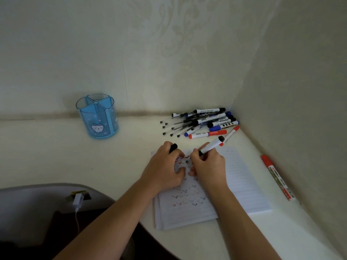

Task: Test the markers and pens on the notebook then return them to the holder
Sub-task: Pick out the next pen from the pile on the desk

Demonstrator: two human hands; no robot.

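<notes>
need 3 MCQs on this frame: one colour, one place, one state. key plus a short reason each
1. The holder is:
A) blue
B) red
C) black

2. The lone red marker lies:
A) in the holder
B) right of the notebook, off the page
C) across the notebook page

3. The right hand:
A) lies flat and open
B) rests in the holder
C) grips a marker over the page

Key:
1 A, its translucent walls are blue.
2 B, it lies alone beside the right-hand page.
3 C, the fingers curl round the barrel, while the left hand holds a black cap.
</notes>
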